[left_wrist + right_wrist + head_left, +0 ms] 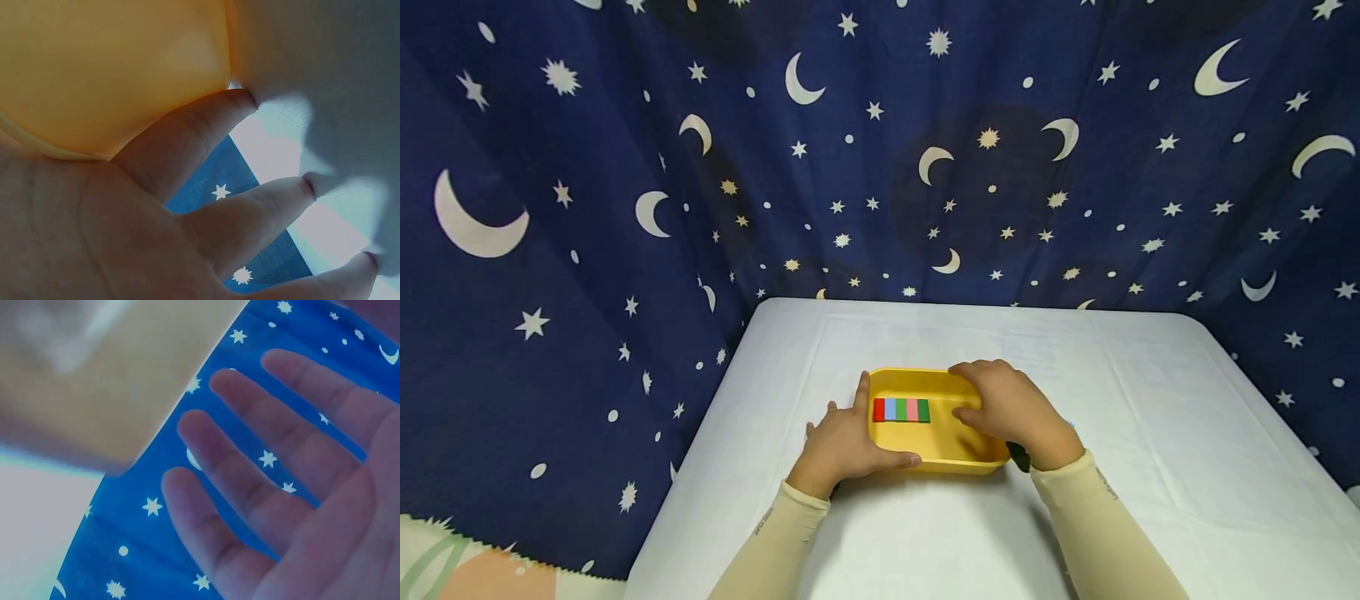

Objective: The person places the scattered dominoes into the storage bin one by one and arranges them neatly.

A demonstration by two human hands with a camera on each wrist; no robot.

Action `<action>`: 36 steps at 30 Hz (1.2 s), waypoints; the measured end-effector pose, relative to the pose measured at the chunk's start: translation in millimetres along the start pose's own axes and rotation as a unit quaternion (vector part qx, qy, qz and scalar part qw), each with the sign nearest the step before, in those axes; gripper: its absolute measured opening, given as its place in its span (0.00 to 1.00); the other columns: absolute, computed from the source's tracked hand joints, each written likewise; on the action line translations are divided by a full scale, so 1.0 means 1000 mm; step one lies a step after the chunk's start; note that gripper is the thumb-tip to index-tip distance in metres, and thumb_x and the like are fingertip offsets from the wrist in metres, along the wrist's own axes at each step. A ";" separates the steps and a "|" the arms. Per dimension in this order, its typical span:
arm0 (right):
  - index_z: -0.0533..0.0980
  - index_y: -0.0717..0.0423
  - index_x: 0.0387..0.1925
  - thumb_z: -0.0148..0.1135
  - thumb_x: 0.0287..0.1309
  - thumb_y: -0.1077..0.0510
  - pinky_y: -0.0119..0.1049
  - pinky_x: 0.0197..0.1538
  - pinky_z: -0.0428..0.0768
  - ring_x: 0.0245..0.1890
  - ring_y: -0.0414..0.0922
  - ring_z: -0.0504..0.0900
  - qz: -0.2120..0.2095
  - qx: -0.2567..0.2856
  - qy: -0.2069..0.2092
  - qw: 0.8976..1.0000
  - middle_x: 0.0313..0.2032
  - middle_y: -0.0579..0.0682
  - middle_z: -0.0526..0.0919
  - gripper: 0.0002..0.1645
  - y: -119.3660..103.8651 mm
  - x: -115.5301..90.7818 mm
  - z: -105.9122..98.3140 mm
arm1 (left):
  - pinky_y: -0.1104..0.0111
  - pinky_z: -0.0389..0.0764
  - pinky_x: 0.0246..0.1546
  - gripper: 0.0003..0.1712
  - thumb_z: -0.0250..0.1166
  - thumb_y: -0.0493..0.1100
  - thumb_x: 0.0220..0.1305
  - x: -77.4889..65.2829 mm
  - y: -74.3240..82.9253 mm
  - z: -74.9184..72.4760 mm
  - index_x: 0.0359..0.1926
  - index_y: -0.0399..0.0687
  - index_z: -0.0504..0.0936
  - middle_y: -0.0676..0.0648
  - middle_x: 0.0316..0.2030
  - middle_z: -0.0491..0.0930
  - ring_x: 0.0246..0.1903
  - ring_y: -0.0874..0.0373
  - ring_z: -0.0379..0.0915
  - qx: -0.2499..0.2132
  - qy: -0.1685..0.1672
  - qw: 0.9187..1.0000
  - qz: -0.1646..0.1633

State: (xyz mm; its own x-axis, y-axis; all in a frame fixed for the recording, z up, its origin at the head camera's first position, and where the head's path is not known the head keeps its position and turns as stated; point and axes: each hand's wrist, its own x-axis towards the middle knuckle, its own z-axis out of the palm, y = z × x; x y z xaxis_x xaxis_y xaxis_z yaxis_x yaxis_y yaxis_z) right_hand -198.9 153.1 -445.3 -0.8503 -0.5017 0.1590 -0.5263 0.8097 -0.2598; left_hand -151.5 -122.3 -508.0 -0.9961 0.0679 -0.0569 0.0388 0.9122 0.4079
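A yellow rectangular tray (pixel 955 467) sits on the white table in the head view. Side by side at the left inside it lie several small coloured blocks (pixel 901 410): red, light blue, green, pink and dark green. My left hand (pixel 842 442) rests against the tray's left end, its fingers straight and spread, its thumb along the near rim. The left wrist view has the index finger (pixel 187 134) alongside the yellow wall. Over the tray's right end is my right hand (pixel 1011 404); the right wrist view shows its fingers (pixel 250 500) loosely extended, apart from the tray, holding nothing.
The white table (pixel 1150 400) reaches out around the tray. Behind and beside it hangs a dark blue curtain (pixel 865 208) with moons and stars. Past the right wrist peeks a small blue thing (pixel 1072 424), mostly hidden.
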 end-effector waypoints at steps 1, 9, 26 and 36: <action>0.80 0.54 0.66 0.80 0.55 0.48 0.60 0.60 0.78 0.57 0.58 0.81 0.004 -0.005 0.002 1.000 0.58 0.54 0.85 0.37 0.002 -0.002 0.000 | 0.19 0.65 0.54 0.98 0.59 1.00 0.18 0.000 0.000 0.000 0.87 0.58 0.37 0.44 0.61 0.83 0.69 0.26 0.66 0.001 0.001 1.000 0.001; 0.79 0.53 0.67 0.80 0.55 0.46 0.64 0.60 0.76 0.60 0.60 0.79 0.019 -0.013 0.022 0.999 0.61 0.54 0.83 0.39 0.014 -0.020 -0.007 | 0.19 0.63 0.55 0.97 0.60 1.00 0.18 -0.001 0.001 0.000 0.87 0.59 0.37 0.44 0.63 0.82 0.69 0.27 0.66 -0.002 0.000 1.000 0.000; 0.76 0.52 0.71 0.72 0.65 0.47 0.70 0.55 0.74 0.62 0.63 0.77 0.044 0.000 0.052 0.998 0.64 0.55 0.82 0.35 0.051 -0.058 -0.003 | 0.19 0.63 0.55 0.96 0.62 0.98 0.20 -0.001 0.002 -0.001 0.87 0.58 0.38 0.43 0.62 0.83 0.69 0.27 0.65 -0.003 -0.004 1.000 -0.002; 0.74 0.51 0.72 0.69 0.65 0.53 0.70 0.57 0.74 0.61 0.64 0.77 0.054 0.010 0.070 0.996 0.63 0.57 0.82 0.35 0.072 -0.075 -0.002 | 0.19 0.64 0.55 0.96 0.62 0.98 0.20 0.000 0.003 -0.001 0.87 0.58 0.38 0.42 0.61 0.83 0.69 0.27 0.66 0.002 -0.005 1.000 -0.002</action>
State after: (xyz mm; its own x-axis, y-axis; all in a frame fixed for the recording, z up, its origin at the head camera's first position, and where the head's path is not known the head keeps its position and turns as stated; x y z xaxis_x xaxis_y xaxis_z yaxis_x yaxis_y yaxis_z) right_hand -172.8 249.0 -474.2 -0.8949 -0.3625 0.2603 -0.4321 0.8497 -0.3022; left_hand -150.9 -119.7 -506.0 -0.9954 0.0682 -0.0668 0.0354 0.9137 0.4048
